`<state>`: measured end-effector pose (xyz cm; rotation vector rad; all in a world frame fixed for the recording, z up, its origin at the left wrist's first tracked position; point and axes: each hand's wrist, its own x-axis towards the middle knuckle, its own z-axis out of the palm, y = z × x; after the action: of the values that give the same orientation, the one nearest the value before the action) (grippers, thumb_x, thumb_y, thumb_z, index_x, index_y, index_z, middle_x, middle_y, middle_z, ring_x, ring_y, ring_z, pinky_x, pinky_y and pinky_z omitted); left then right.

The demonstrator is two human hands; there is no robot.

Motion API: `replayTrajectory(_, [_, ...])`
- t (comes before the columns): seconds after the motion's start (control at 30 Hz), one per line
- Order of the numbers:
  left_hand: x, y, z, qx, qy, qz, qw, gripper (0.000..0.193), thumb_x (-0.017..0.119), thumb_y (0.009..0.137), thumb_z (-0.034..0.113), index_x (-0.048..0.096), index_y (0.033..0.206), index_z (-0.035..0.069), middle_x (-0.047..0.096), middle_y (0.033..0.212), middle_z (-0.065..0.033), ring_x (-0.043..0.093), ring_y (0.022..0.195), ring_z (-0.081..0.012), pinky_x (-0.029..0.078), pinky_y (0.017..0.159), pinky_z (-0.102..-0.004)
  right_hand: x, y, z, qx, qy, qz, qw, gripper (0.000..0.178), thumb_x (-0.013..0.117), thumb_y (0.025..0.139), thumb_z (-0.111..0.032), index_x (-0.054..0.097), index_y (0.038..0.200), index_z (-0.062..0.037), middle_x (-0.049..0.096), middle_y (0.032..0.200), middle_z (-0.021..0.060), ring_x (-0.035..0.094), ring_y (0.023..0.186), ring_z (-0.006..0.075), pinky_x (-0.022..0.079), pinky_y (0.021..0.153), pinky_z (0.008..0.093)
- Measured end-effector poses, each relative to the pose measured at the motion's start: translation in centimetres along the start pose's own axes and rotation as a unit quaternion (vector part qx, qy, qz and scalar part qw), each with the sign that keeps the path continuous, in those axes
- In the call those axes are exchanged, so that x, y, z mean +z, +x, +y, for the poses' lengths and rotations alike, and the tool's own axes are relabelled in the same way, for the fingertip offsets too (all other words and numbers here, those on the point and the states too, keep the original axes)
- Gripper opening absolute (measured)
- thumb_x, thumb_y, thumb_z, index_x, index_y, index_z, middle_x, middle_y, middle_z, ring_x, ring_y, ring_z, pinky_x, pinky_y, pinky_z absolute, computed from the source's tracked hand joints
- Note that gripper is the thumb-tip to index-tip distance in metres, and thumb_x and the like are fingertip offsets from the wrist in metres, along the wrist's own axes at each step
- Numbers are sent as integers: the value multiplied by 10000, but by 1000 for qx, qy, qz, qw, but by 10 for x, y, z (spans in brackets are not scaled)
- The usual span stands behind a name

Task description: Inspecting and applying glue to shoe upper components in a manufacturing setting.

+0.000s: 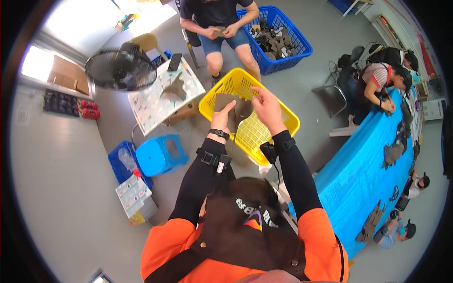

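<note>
A dark grey-brown fabric piece (242, 109) with a flat squared part is gripped by my left hand (222, 118), its thumb lying across the front. Just right of the piece's edge is my right hand (268, 111), raised with its fingers bent in toward the thumb. Anything between those fingertips is too small to make out. Both hands are above a yellow plastic basket (283, 115) with slotted walls. Its visible floor is bare yellow mesh, partly hidden behind the fabric and my hands.
Across from me a seated person (212, 12) handles a similar piece beside a blue basket (302, 49) of dark pieces. Left are a small table (146, 106), a black fan (120, 68) and a blue stool (160, 155). Right, people work along a blue-covered table (349, 174).
</note>
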<state>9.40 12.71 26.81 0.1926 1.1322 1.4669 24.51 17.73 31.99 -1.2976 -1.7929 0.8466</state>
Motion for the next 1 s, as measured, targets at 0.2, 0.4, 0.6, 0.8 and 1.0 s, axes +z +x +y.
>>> replayTrajectory(0.2, [-5,161,25,-89,-136,30,986,295,722,775,82,638,1042,-9,659,977,-62,641,809,-175,511,697,-294,110,96,24,-14,-231,-83,969,401,507,837,-129,525,1231,-205,592,919,114,623,734,317,509,647,440])
replayTrajectory(0.4, [-1,250,45,-64,-81,118,988,299,746,769,136,647,1002,-24,653,991,-77,628,864,-186,504,743,-300,168,169,41,15,-365,-126,922,531,535,808,-135,434,1319,-235,551,922,86,619,651,306,511,542,416])
replayTrajectory(0.6, [-6,302,40,-56,-113,151,981,373,791,717,137,639,966,-97,653,946,-107,625,792,-181,509,697,-311,199,214,61,18,-380,-136,915,538,539,811,-145,428,1331,-232,561,923,94,616,633,304,504,523,405])
replayTrajectory(0.8, [-8,323,36,-70,-125,159,977,353,789,716,131,645,951,-90,655,931,-105,633,773,-192,514,684,-306,212,230,72,27,-403,-155,901,507,511,835,-153,431,1331,-223,564,898,101,616,622,308,505,524,400])
replayTrajectory(1.0, [-8,331,30,-71,-148,160,973,310,781,719,109,650,922,-86,658,900,-102,631,744,-182,513,659,-304,219,236,73,44,-426,-171,887,500,492,848,-146,417,1340,-191,562,887,114,622,629,307,505,526,395])
